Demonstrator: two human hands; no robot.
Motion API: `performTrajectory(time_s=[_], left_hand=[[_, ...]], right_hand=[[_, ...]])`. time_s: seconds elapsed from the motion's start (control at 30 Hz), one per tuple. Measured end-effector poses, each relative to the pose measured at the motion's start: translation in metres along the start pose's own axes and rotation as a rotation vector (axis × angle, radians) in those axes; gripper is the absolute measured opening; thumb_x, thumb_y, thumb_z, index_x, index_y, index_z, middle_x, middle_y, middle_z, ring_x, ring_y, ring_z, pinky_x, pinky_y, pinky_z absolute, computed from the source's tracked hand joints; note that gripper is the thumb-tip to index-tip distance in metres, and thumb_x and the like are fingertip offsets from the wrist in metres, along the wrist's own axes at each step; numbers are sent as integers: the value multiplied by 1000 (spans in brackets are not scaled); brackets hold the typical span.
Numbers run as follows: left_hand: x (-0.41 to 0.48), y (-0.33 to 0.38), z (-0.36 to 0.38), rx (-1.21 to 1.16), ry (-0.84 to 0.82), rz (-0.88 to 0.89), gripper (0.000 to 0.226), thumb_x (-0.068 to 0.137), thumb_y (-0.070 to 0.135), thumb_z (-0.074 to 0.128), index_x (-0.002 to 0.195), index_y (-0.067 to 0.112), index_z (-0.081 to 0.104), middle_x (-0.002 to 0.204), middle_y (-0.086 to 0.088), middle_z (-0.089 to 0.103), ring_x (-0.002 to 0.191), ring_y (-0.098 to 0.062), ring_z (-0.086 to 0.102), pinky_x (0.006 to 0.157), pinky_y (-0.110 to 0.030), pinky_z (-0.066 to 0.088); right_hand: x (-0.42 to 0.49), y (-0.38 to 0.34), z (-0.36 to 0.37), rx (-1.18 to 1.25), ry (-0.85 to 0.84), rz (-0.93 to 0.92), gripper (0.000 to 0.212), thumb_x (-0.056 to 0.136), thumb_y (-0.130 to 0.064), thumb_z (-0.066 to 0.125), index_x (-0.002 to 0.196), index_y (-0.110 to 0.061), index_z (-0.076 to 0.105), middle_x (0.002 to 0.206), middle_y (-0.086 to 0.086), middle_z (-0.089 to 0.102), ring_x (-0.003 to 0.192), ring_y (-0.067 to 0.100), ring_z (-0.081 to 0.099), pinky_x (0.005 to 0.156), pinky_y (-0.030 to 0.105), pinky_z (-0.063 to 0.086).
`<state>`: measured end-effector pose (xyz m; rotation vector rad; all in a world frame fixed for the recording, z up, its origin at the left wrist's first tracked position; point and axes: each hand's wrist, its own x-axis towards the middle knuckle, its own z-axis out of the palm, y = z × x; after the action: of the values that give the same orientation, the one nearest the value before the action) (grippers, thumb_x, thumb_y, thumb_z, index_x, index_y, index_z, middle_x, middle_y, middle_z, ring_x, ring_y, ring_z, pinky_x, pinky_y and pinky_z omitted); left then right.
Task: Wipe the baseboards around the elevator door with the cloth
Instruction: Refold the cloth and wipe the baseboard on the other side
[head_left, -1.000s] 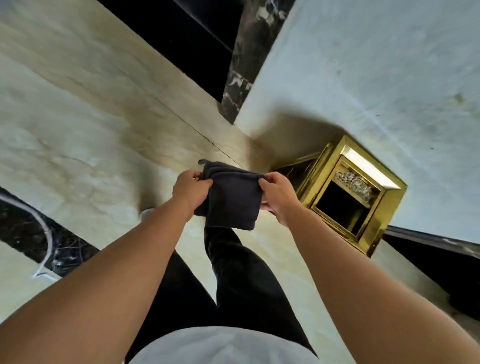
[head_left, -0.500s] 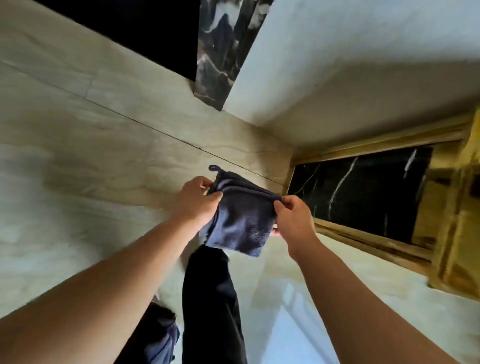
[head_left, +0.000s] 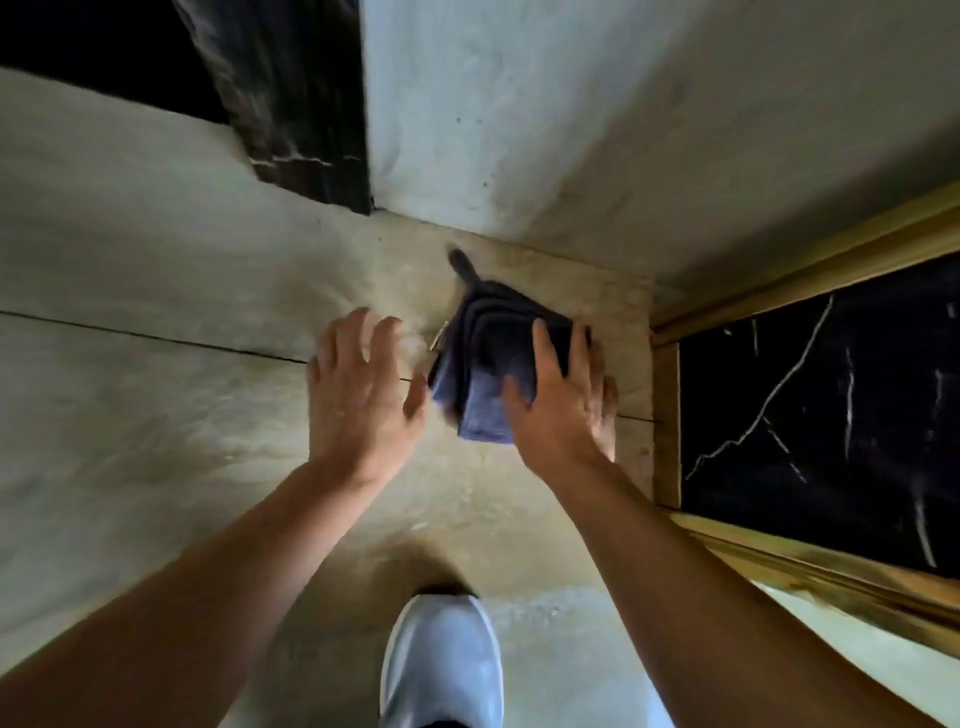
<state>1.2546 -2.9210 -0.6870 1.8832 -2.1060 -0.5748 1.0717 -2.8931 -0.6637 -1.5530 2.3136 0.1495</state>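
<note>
A folded dark blue cloth (head_left: 485, 364) with a small loop at its far corner is held above the beige marble floor near the wall corner. My right hand (head_left: 563, 402) grips its right side, thumb across the near face and fingers over the top. My left hand (head_left: 358, 384) hovers just left of the cloth with its fingers spread, not touching it. A black marble strip (head_left: 301, 104) runs up at the top left beside the white wall (head_left: 623, 104). The picture is blurred by motion.
A black veined marble panel (head_left: 821, 415) framed in gold trim (head_left: 667, 415) fills the right side. My white shoe (head_left: 441, 660) stands on the beige floor (head_left: 130, 415) at the bottom centre. A thin floor joint runs in from the left.
My left hand has let go of the cloth and spread open; my right hand alone keeps it. The view has swung down toward the floor corner, and my shoe has come into sight.
</note>
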Motion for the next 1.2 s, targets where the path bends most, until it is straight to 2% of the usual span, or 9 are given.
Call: performTrajectory(time_s=[0.07, 0.33, 0.6, 0.7, 0.73, 0.87, 1.0, 1.07, 1.2], left_hand=[[-2, -11, 10, 83, -2, 32, 52, 84, 35, 60, 129, 8, 51, 142, -19, 45, 128, -44, 43, 99, -54, 38], [-6, -39, -4, 238, -34, 35, 70, 92, 46, 43, 150, 8, 32, 162, -21, 17, 149, -43, 17, 115, -58, 22], [-27, -115, -28, 222, 42, -352, 73, 88, 49, 34, 152, 15, 25, 160, -25, 17, 147, -46, 17, 115, -63, 20], [-32, -117, -26, 214, 67, -317, 73, 88, 50, 33, 152, 17, 23, 159, -27, 17, 147, -46, 17, 115, -63, 19], [-31, -116, -25, 206, 77, -326, 73, 88, 49, 33, 153, 16, 23, 160, -27, 16, 147, -47, 16, 116, -63, 18], [-32, -108, -22, 215, 47, -351, 76, 89, 49, 28, 156, 16, 16, 162, -27, 10, 150, -46, 9, 119, -60, 12], [-32, -106, -22, 244, 68, -362, 75, 89, 47, 29, 156, 15, 20, 161, -27, 14, 149, -45, 12, 118, -60, 15], [-31, -108, -22, 257, 64, -366, 75, 88, 47, 30, 155, 15, 22, 161, -27, 16, 149, -45, 13, 117, -61, 16], [-35, -116, -17, 263, 97, -349, 74, 88, 48, 33, 154, 17, 22, 160, -26, 19, 148, -44, 16, 117, -61, 19]], right_hand=[[3, 7, 13, -79, -9, -58, 69, 97, -54, 35, 155, -38, 1, 165, 8, -14, 151, 32, -7, 119, 53, 10], [15, -37, 37, -74, -39, -123, 70, 94, -66, 20, 149, -46, -19, 160, 6, -30, 146, 36, -25, 117, 59, -10], [16, -137, 57, -200, -100, -682, 57, 98, -60, 16, 150, -51, -6, 163, 3, -23, 144, 39, -28, 111, 66, -12], [38, -99, 41, -332, -63, -1065, 53, 98, -56, 20, 149, -55, 3, 166, -3, -8, 149, 36, -14, 115, 61, -12], [48, -74, 35, -348, -8, -1064, 52, 98, -56, 21, 149, -55, 8, 166, -4, -2, 151, 33, -8, 117, 60, -6], [66, 32, 17, -160, 167, -291, 54, 97, -57, 20, 150, -54, 12, 166, -1, 5, 151, 34, 5, 116, 61, 11], [63, -17, 31, -12, 145, 140, 58, 97, -56, 17, 151, -51, -1, 166, 7, -6, 149, 41, -6, 115, 66, 3], [57, -69, 37, 6, 93, 5, 61, 96, -57, 21, 151, -50, -2, 165, 8, -11, 148, 43, -10, 114, 68, -2], [20, -136, 57, -106, -109, -691, 56, 94, -58, 17, 146, -58, -2, 163, -2, -22, 144, 39, -28, 110, 66, -15]])
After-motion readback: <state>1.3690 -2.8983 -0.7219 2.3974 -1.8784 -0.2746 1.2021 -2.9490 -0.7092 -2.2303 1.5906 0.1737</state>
